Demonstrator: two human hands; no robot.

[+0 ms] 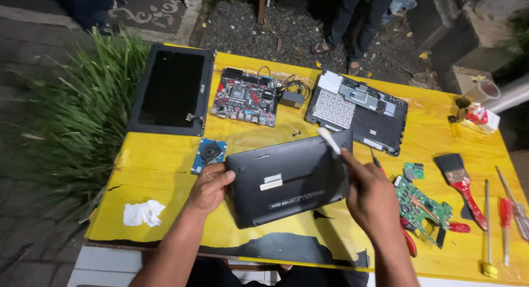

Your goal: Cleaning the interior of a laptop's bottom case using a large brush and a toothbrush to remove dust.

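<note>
Hands are working on a dark laptop base cover that we are holding tilted up off the yellow bench, underside facing us. Our left hand is closed on the cover's left edge, thumb curled over the rounded corner. Our right hand is hovering over the cover's right edge, fingers pinched around a slim white tool whose tip is pointing up and away — just above the cover's far right corner. The cover's long axis is running left to right between the two hands, so each hand is meeting one short end; the right hand is the nearer one to that raised corner.

Beyond the left hand, a small fan on a blue board is lying just past the knuckles, with a black screen panel farther off. Right of the right hand we are seeing a green circuit board, red-handled pliers and a red-handled brush.
</note>
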